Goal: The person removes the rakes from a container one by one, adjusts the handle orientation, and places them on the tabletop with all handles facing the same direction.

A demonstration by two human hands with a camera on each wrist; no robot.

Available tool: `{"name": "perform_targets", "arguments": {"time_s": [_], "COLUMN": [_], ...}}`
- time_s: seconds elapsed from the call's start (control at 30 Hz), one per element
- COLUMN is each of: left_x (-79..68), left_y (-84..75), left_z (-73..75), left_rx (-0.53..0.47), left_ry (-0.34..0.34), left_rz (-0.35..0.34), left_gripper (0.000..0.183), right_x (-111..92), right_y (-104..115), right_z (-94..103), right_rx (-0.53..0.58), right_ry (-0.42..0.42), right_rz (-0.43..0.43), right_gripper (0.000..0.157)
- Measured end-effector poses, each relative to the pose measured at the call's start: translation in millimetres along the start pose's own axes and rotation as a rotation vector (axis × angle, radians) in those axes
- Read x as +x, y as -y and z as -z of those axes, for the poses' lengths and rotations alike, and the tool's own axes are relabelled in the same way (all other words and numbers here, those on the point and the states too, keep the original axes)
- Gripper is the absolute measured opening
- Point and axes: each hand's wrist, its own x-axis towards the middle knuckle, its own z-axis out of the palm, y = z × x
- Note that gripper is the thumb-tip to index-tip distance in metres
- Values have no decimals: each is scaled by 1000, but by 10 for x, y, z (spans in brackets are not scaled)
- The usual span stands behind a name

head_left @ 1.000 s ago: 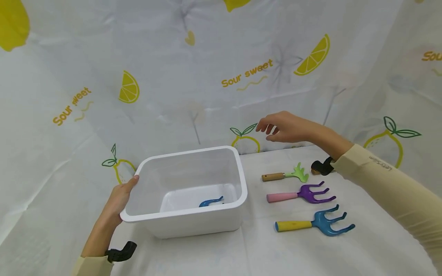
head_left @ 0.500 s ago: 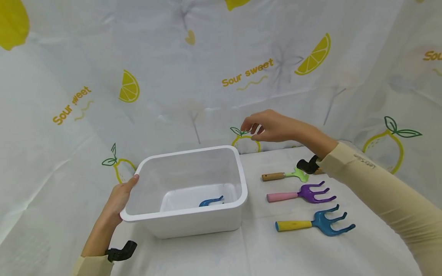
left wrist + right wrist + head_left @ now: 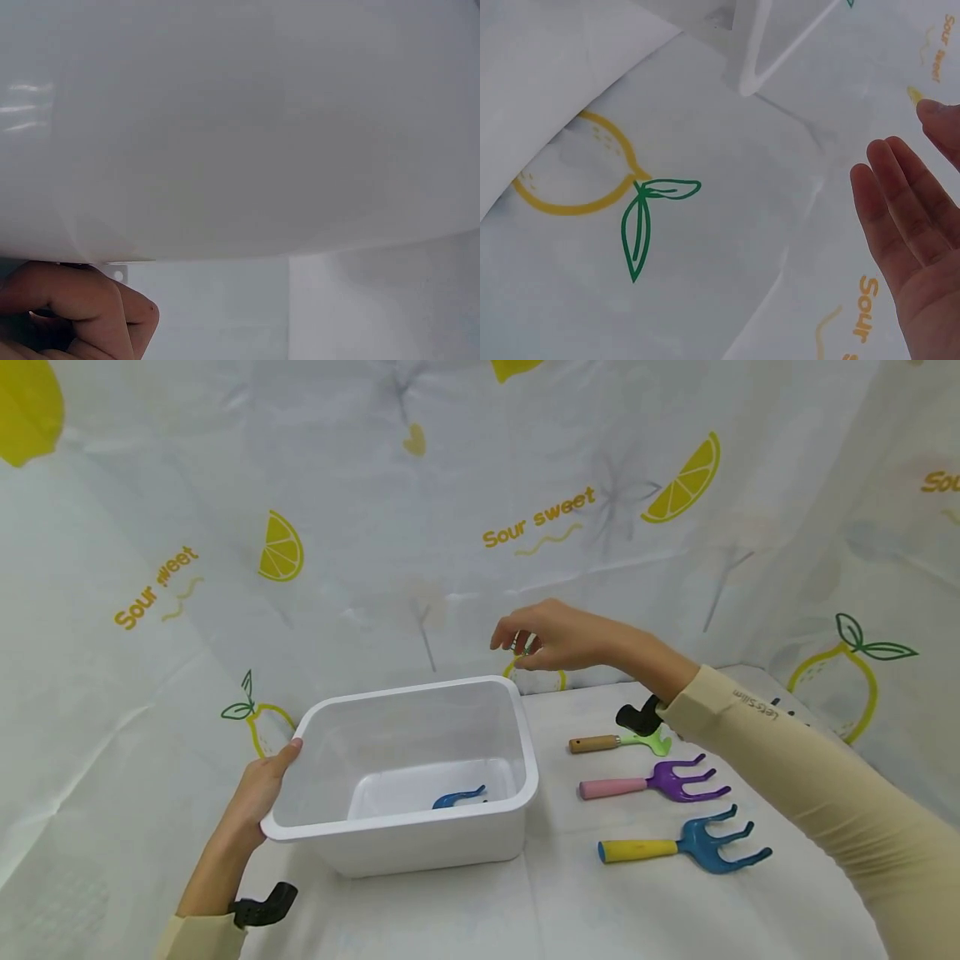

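My left hand (image 3: 261,793) grips the left rim of a white plastic tub (image 3: 420,852), thumb over the edge; in the left wrist view its curled fingers (image 3: 90,304) sit under the tub wall. Inside the tub, the blue tines of a hand rake (image 3: 454,798) show above the front rim, while the rest of that tool is hidden. My right hand (image 3: 566,635) hovers in the air above the tub's right back corner with nothing in its fingers. In the right wrist view those fingers (image 3: 904,202) are loosely extended, apart from the tub.
On the white-covered table right of the tub lie a small green rake (image 3: 600,743) with wooden handle, a purple rake (image 3: 675,781) with pink handle and a blue rake (image 3: 708,845) with yellow handle. A lemon-print sheet (image 3: 360,610) hangs behind.
My right hand has moved left through the air, from above the green rake's side toward the tub's right back corner. The left hand, tub and rakes have stayed in place.
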Motion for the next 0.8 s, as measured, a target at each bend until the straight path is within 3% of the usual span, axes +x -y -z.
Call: {"name": "perform_targets", "arguments": {"time_s": [0.4,0.8], "left_x": [17,42], "left_y": [19,41], "left_z": [1,-21], "left_rx": [-7,-30], "left_ry": [-8,-13], "left_rz": [-2,-8], "left_gripper": [79,78], "right_x": [351,784], "right_y": [231,506], "right_z": [-100,-358], "right_rx": [9,35], "right_ry": [32,78], "right_rz": [53,126], "right_gripper": [28,28]}}
